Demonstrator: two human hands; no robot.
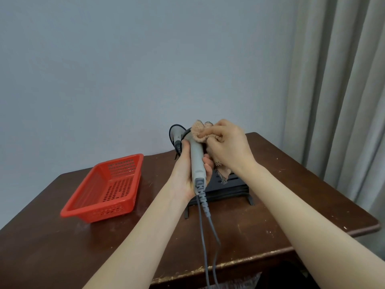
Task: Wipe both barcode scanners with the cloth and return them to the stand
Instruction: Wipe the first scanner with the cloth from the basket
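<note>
Fingers of my left hand [183, 175] wrap the handle of the grey scanner [197, 159]; my right hand [227, 147] pinches the cloth [201, 133] against its head, apparently above the stand [231, 185].

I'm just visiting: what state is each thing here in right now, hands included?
Left hand: grips the grey scanner by its handle.
Right hand: holds the cloth, bunched.
Grey scanner: lifted off the stand, cable hanging down.
Cloth: pressed against that scanner's head.
Second scanner: mostly hidden behind the left hand.
Stand: standing on the table, under the hands.
Red basket: upright on the table, beside the stand.
</note>
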